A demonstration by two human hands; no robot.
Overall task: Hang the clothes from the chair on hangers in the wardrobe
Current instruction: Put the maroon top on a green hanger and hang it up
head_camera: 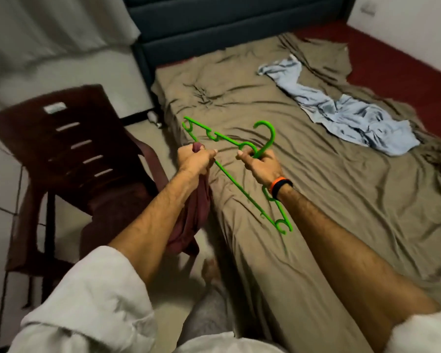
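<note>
A bright green plastic hanger [229,174] is held tilted over the bed's left edge. My right hand [259,165] grips it just below its hook. My left hand [194,159] clutches a maroon garment [191,215] against the hanger's lower bar, and the cloth hangs down under my forearm. A dark brown plastic chair [69,159] stands at the left with nothing on its seat that I can make out. The wardrobe is out of view.
A bed with a wrinkled olive sheet [303,174] fills the middle and right. A pale blue garment [341,110] lies crumpled on it at the far right. A dark headboard [227,24] stands behind, red floor [392,67] at the right, pale tiles under the chair.
</note>
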